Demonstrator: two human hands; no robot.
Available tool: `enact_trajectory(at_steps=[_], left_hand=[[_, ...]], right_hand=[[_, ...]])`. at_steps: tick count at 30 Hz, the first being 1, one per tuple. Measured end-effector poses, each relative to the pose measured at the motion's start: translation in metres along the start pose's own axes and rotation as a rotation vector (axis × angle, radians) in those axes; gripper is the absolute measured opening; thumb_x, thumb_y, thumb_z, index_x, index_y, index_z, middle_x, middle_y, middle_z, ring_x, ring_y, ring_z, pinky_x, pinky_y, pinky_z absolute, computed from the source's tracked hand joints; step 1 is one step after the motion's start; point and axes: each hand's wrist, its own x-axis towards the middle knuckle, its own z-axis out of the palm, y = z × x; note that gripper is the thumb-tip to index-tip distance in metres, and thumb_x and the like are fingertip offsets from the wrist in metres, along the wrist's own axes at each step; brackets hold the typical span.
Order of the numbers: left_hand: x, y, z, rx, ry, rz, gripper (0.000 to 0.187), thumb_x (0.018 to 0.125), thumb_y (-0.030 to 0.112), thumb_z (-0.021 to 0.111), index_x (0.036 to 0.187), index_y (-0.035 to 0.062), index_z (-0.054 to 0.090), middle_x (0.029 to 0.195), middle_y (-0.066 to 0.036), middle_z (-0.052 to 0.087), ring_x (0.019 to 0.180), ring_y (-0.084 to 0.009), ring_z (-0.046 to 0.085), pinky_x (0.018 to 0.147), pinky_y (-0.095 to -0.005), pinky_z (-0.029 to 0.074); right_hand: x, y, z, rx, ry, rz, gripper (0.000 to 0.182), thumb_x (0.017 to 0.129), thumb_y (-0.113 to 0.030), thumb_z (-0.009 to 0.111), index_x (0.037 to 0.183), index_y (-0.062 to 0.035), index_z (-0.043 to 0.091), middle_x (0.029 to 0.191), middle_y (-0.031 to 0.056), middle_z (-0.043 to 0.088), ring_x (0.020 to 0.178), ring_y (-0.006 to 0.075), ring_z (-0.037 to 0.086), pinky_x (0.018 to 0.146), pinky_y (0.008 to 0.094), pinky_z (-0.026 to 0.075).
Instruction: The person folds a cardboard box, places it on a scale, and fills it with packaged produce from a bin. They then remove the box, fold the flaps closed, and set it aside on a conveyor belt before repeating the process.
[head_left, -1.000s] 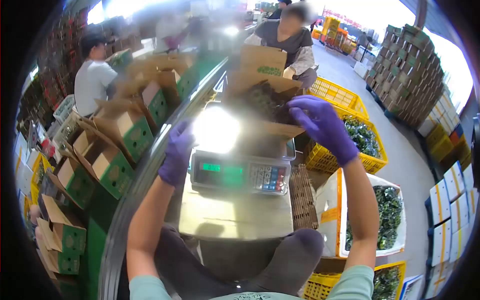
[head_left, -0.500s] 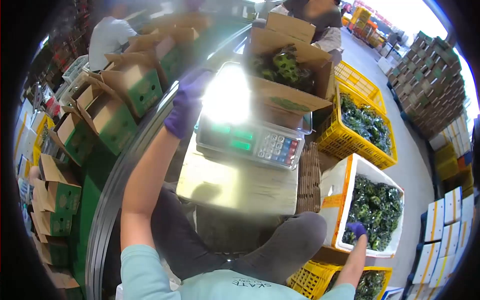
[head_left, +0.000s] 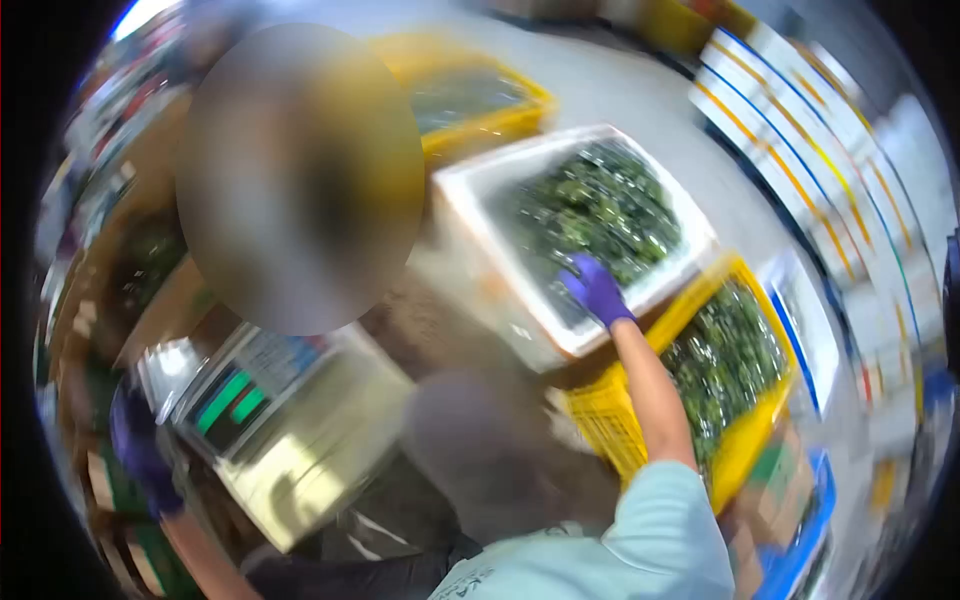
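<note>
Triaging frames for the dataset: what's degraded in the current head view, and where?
Head view: motion blur, mild on the right hand, heavier on the near knee; large blurred oval upper left, hiding what's behind; bright glare beside the scale display; hand-like shadow on the pale surface; fisheye curvature, black corners.

i see smooth grey floor [head_left: 650, 95] stretching beyond me, pale under the light. white cartons [head_left: 785, 145] with orange and yellow bands stand stacked at the far right, and a bright patch [head_left: 145, 18] glares in the far left corner.
</note>
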Motion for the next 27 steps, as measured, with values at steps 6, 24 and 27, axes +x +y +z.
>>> enact_trajectory(at_steps=[6,24,27], left_hand=[[-0.013,-0.057,0.018,-0.130,0.037,-0.151,0.048,0.091,0.036,0.063,0.124,0.0026,0.057,0.121,-0.016,0.062,0.107,-0.0392,0.060,0.088,-0.0491,0.052],[-0.043,-0.132,-0.011,-0.507,-0.210,-0.440,0.050,0.096,0.016,0.045,0.142,-0.0016,0.034,0.142,-0.017,0.043,0.129,-0.0298,0.043,0.109,-0.0403,0.034],[-0.040,-0.109,-0.009,-0.623,-0.241,-0.374,0.050,0.098,0.020,0.038,0.143,-0.0017,0.034,0.146,-0.017,0.041,0.134,-0.0278,0.040,0.113,-0.0394,0.029]], right_hand=[[-0.156,0.090,-0.157,-0.092,0.516,0.500,0.043,0.084,-0.032,0.067,0.111,0.0020,0.062,0.106,0.0239,0.066,0.105,0.0357,0.061,0.090,0.0403,0.048],[-0.319,0.157,-0.144,0.673,0.459,0.963,0.052,0.082,-0.028,0.072,0.125,-0.0034,0.054,0.119,0.0172,0.063,0.104,0.0293,0.063,0.080,0.0422,0.054],[-0.250,0.110,-0.157,1.887,0.050,0.556,0.041,0.096,-0.033,0.055,0.126,-0.0042,0.054,0.118,0.0156,0.063,0.099,0.0266,0.065,0.072,0.0429,0.059]])
